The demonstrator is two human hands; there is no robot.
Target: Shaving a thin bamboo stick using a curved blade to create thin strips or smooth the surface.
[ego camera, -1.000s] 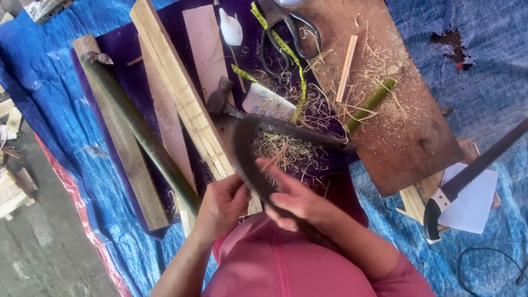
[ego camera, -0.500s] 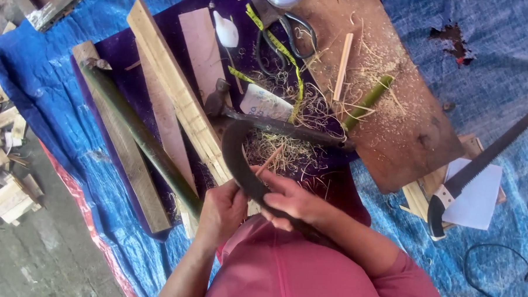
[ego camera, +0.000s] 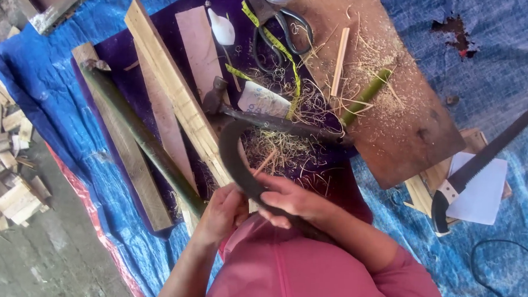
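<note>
Left hand [ego camera: 224, 210]: grip curled shut around the near end of a thin pale bamboo sliver [ego camera: 266, 164], down by the person's chest.
Right hand [ego camera: 294, 201]: fingers closed over the dark curved sickle blade [ego camera: 231, 159], the handle end hidden under the palm.
Sickle: arcs up and away from the hands, its curve lying against the sliver, over a heap of pale shavings [ego camera: 276, 146].
Green bamboo pole [ego camera: 139, 132]: lies diagonally just left of the left hand, between pale wooden planks [ego camera: 172, 89].
Ground cover: blue tarp [ego camera: 55, 94] under everything.
Board: brown wooden board [ego camera: 389, 88] beyond the hands, strewn with shavings.
Handsaw [ego camera: 480, 165]: well apart, out to the right.
Scissors [ego camera: 277, 35]: at the far edge, beside a yellow tape measure [ego camera: 279, 49].
</note>
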